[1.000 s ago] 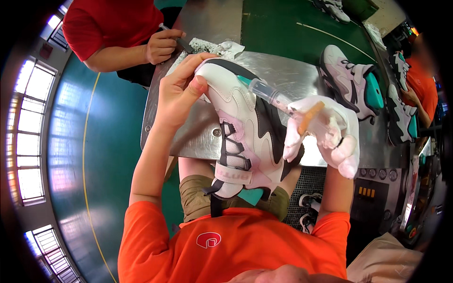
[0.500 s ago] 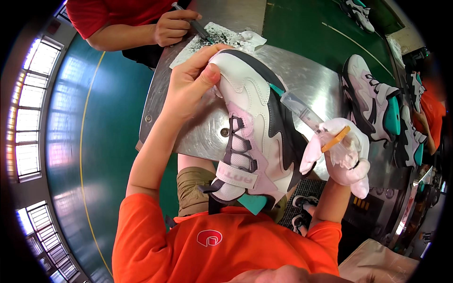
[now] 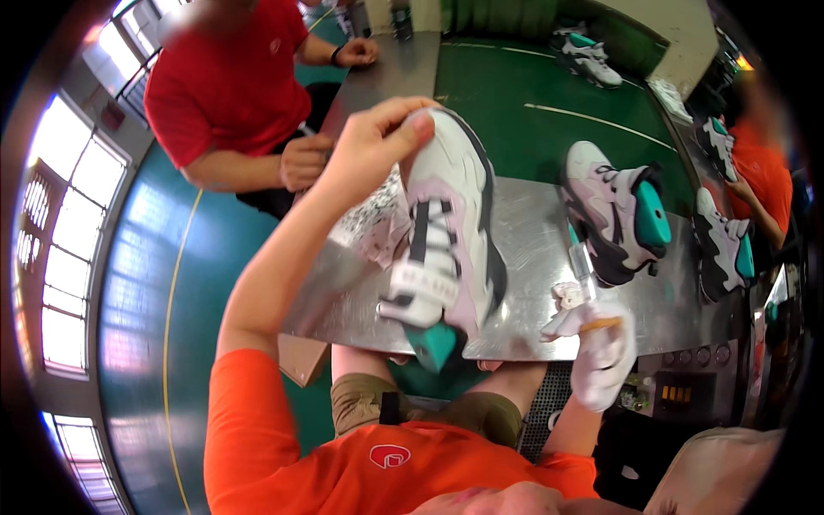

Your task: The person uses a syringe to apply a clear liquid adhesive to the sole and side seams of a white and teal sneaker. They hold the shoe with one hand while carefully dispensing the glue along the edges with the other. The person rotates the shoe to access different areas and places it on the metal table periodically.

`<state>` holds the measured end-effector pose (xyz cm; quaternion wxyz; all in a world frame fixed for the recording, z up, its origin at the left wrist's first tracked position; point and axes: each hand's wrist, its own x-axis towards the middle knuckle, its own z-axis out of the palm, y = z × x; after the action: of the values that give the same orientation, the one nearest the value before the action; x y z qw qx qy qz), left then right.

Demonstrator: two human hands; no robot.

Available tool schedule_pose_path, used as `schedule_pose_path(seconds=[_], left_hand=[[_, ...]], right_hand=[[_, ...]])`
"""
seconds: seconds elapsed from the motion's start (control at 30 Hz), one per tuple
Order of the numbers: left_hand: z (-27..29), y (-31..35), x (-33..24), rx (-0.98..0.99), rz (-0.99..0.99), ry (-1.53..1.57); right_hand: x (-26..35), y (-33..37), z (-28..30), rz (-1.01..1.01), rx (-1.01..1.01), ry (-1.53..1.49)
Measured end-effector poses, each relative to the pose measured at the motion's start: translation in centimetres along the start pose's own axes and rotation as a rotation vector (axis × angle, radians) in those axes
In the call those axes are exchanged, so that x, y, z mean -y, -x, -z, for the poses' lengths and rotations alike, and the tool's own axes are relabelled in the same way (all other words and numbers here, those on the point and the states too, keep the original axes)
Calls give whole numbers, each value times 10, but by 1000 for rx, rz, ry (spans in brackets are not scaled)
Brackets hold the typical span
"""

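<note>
My left hand (image 3: 378, 142) is closed on the toe of a white, pink and black sneaker (image 3: 451, 202), which hangs over the metal table with its heel toward me. A teal piece (image 3: 432, 345) shows at its heel opening. In a white glove, my right hand (image 3: 603, 365) grips a clear syringe (image 3: 583, 268) with an orange-yellow part near the fingers. The syringe points away from me, apart from the held shoe. Its tip is close to a second sneaker (image 3: 601, 206) with a teal insert, on the table.
The metal table (image 3: 524, 257) carries a crumpled white wad (image 3: 566, 295) and a dark-speckled sheet (image 3: 369, 223). Across at left, a person in a red shirt (image 3: 227, 103) holds something thin. More sneakers (image 3: 723, 245) stand at right, where a person in orange (image 3: 764, 172) works.
The syringe has come away from the sneaker's side. My right hand moved back and the held shoe turned slightly. The view has tilted up, showing more of the table and the person across.
</note>
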<state>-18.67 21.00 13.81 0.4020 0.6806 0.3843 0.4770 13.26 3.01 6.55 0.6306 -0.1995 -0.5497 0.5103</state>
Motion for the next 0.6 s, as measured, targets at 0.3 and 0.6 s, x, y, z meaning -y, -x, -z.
schedule_pose_path(seconds=[0.3,0.6], left_hand=[[68,-185,108,-484,-23,-739],[35,-204,125,-103,368,-1384]], right_hand=[[-25,51,-10,-9,-104,696],[2,74,3,-193,-151,772]])
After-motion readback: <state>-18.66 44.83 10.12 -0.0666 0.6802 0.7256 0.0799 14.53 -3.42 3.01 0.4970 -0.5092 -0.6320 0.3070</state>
